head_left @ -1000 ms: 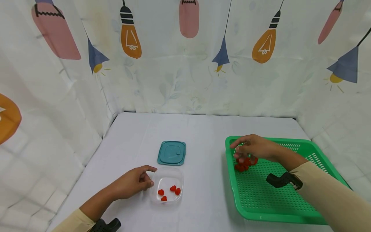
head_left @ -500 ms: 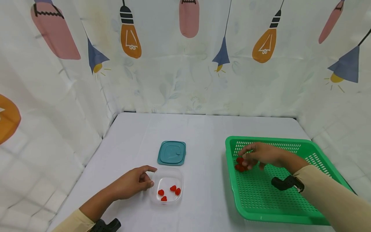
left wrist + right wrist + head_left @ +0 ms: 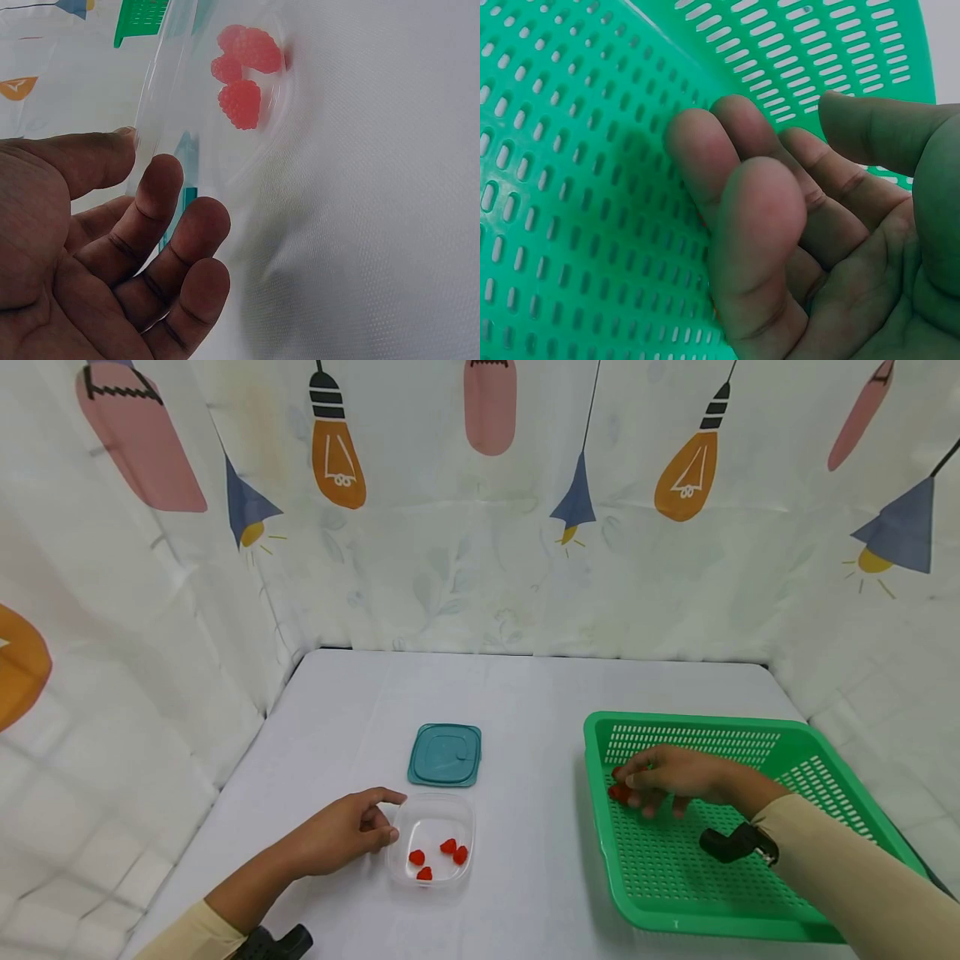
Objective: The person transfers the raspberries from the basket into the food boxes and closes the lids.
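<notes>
My left hand [image 3: 341, 833] touches the left side of a small clear plastic container [image 3: 433, 814], its index finger at the far corner and its thumb nearer; they hold the wall between them. Several red raspberries [image 3: 240, 105] lie inside on its floor. On the other side, my right hand [image 3: 678, 777] hangs inside a green plastic basket [image 3: 720, 860], over a small pile of raspberries [image 3: 618, 792] by its left wall. Its fingers are loosely bent, with a gap to the thumb. The right wrist view shows no berry between them; the hand partly hides the pile.
A teal square lid [image 3: 445, 755] lies flat just behind the clear container. White cloth covers the table [image 3: 525, 860], and a patterned curtain [image 3: 480, 577] hangs around its back and sides. The basket's raised rim surrounds my right hand.
My right hand has come down and slightly nearer inside the basket, over the raspberry pile. The left hand and the container have stayed in place.
</notes>
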Available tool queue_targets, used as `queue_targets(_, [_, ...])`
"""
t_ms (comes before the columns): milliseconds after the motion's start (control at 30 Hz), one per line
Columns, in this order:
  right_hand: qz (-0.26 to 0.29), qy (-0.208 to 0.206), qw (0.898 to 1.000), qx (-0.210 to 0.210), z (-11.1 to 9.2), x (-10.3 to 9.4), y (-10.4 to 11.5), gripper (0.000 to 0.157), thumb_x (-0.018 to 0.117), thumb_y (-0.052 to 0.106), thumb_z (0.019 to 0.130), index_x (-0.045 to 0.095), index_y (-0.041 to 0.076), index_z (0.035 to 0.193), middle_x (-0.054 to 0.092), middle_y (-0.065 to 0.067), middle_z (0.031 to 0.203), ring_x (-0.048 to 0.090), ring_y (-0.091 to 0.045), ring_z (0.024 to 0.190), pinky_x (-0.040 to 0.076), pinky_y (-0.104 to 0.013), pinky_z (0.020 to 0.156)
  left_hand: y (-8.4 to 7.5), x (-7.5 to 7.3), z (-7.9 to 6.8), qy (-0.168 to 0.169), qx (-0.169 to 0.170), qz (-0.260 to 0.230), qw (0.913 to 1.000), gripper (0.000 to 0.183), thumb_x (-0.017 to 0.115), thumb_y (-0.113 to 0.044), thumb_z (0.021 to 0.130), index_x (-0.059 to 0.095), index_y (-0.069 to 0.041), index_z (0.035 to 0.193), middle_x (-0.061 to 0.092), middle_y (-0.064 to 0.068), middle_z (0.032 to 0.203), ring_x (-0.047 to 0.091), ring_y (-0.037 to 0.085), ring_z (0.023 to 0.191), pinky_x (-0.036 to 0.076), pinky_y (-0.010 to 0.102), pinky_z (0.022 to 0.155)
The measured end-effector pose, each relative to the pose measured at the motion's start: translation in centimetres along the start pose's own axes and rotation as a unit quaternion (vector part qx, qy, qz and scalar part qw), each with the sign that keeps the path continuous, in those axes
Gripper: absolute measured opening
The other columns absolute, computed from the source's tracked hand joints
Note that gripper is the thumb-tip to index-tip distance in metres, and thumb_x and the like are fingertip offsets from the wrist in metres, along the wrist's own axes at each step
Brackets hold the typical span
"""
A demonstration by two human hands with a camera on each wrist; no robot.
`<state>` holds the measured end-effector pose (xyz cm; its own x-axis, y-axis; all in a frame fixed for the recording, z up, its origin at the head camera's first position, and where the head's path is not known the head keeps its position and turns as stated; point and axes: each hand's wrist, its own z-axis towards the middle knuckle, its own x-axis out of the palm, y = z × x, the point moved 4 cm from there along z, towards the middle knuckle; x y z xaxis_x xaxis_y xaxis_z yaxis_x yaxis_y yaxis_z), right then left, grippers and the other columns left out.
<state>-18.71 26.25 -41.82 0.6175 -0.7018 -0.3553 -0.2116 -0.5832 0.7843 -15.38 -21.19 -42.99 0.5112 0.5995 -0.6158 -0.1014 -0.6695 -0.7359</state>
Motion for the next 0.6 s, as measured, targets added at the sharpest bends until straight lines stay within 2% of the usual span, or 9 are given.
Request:
queue_targets(200, [-0.009, -0.004, 1.000, 0.008, 0.10, 0.28, -0.31, 0.036, 0.058, 0.020, 0.104, 0.060, 0.000, 0.134, 0.072, -0.015, 0.102, 0.071, -0.032, 0.089, 0.052, -0.036, 0.053, -0.07, -0.01, -0.03, 0.000, -0.001, -0.003, 1.0000, 0.052, 0.075, -0.021, 0.095, 0.055, -0.004, 0.140, 0.065, 0.000, 0.085, 0.059, 0.020, 0.078, 0.049, 0.030, 0.062])
queue_targets(433, [-0.033, -0.002, 0.999, 0.007, 0.15, 0.41, -0.48, 0.025, 0.056, 0.021, 0.106, 0.068, 0.001, 0.116, 0.071, -0.014, 0.099, 0.071, -0.031, 0.088, 0.054, -0.038, 0.054, -0.11, -0.02, -0.06, -0.001, 0.000, -0.002, 1.0000, 0.052, 0.075, -0.021, 0.095, 0.055, -0.004, 0.140, 0.065, 0.000, 0.085, 0.059, 0.020, 0.078, 0.049, 0.030, 0.061])
queue_targets(600, [-0.031, -0.002, 0.999, 0.015, 0.07, 0.44, -0.59, 0.030, 0.056, 0.023, 0.107, 0.065, 0.000, 0.123, 0.070, -0.014, 0.101, 0.070, -0.030, 0.089, 0.055, -0.041, 0.057, -0.10, -0.03, -0.08, -0.002, -0.001, -0.001, 1.0000, 0.051, 0.075, -0.021, 0.095, 0.056, -0.005, 0.140, 0.065, 0.000, 0.085, 0.059, 0.020, 0.078, 0.049, 0.030, 0.062])
